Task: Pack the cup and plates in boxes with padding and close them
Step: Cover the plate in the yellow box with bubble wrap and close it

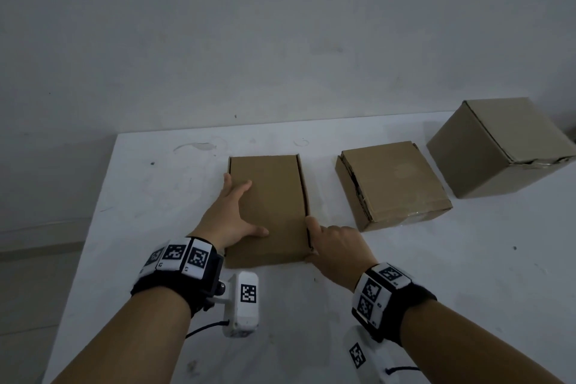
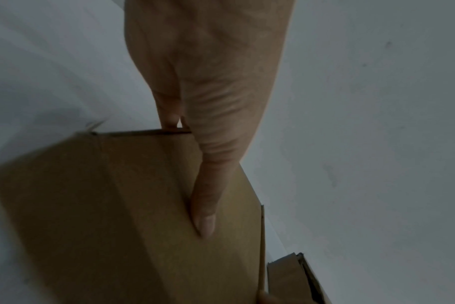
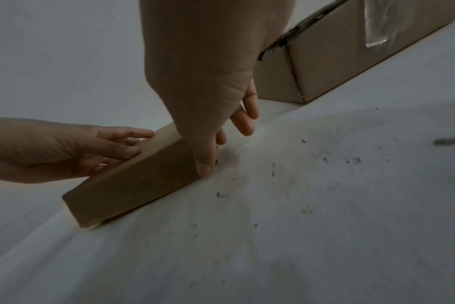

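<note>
A flat brown cardboard box (image 1: pixel 274 196) lies with its lid down in the middle of the white table (image 1: pixel 420 290). My left hand (image 1: pixel 240 212) rests flat on the left half of the lid, fingers spread; its thumb (image 2: pixel 204 205) lies straight on the cardboard (image 2: pixel 104 216). My right hand (image 1: pixel 325 243) touches the box's near right corner. Its thumb (image 3: pixel 204 164) presses the front face (image 3: pixel 133 185), and its loosely bent fingers (image 3: pixel 244 121) hang beside the right side. No cup, plates or padding are in view.
Right of the flat box stands a medium closed box (image 1: pixel 392 184) with clear tape (image 3: pixel 377 24) on its side. A taller closed box (image 1: pixel 501 146) sits at the far right by the wall. The table's left edge (image 1: pixel 93 227) is close to my left arm.
</note>
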Tool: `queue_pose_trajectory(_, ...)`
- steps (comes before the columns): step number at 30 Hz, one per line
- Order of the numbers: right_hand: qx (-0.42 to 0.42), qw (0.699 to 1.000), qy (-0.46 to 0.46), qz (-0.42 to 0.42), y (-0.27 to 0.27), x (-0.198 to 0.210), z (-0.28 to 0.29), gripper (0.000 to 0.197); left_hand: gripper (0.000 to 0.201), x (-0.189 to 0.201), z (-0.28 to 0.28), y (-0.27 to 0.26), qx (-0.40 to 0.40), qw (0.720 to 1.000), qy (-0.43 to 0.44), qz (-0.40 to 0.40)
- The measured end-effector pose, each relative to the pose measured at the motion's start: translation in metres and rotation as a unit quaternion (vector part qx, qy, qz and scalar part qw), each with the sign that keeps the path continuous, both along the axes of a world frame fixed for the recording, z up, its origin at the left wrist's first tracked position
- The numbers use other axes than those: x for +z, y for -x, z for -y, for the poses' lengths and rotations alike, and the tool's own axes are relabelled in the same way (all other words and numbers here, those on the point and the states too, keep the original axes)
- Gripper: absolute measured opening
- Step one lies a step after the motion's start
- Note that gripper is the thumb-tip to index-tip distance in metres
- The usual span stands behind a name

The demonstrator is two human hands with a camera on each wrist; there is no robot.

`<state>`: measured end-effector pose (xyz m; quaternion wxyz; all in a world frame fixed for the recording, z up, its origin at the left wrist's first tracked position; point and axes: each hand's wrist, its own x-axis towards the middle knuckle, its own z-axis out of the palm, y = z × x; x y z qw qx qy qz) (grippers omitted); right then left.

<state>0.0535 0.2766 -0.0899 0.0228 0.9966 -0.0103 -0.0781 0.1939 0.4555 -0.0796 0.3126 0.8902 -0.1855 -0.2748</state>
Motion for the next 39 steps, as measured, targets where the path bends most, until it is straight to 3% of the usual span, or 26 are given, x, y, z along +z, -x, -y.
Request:
queue_pose_trajectory(2,0.02,0.999,0.045,-0.011,-0.002,-0.004,0.0,0.075,0.112,0.001,0.001,-0.001,0.005,1.0,0.017,0.001)
queue_pose_trajectory(6,0.026,0.999,0.034,0.021,0.0,-0.014,-0.004,0.09,0.11,0.002,0.002,-0.007,0.0,1.0,0.018,-0.005)
queue_pose_trajectory(9,-0.009,1.0,0.018,0.011,-0.003,0.002,-0.01,0.073,0.097,0.002,-0.008,-0.009,0.017,0.998,0.049,-0.019)
queue_pose_trajectory(11,-0.024,0.999,-0.004,0.026,-0.007,0.016,-0.013,0.074,0.073,-0.003,-0.021,-0.01,0.074,0.991,0.106,-0.043)
queue_pose_trajectory(14,0.014,0.999,-0.035,-0.003,-0.023,0.023,-0.02,0.102,0.031,-0.018,-0.041,-0.008,0.199,0.967,0.133,-0.086)
queue_pose_trajectory(18,0.053,0.993,-0.047,-0.095,-0.043,0.011,-0.024,0.101,0.025,-0.019,-0.056,0.005,0.297,0.913,0.176,-0.219)
queue_pose_trajectory(26,0.061,0.992,-0.004,-0.108,-0.048,0.002,-0.024,0.099,0.009,-0.02,-0.077,0.019,0.251,0.908,0.194,-0.275)
queue_pose_trajectory(33,0.054,0.992,-0.006,-0.114,-0.048,0.004,-0.027,0.102,0.008,-0.013,-0.072,0.018,0.148,0.946,0.073,-0.28)
queue_pose_trajectory(39,0.053,0.992,-0.01,-0.116,-0.047,0.003,-0.026,0.102,0.006,-0.014,-0.074,0.023,0.136,0.935,0.098,-0.313)
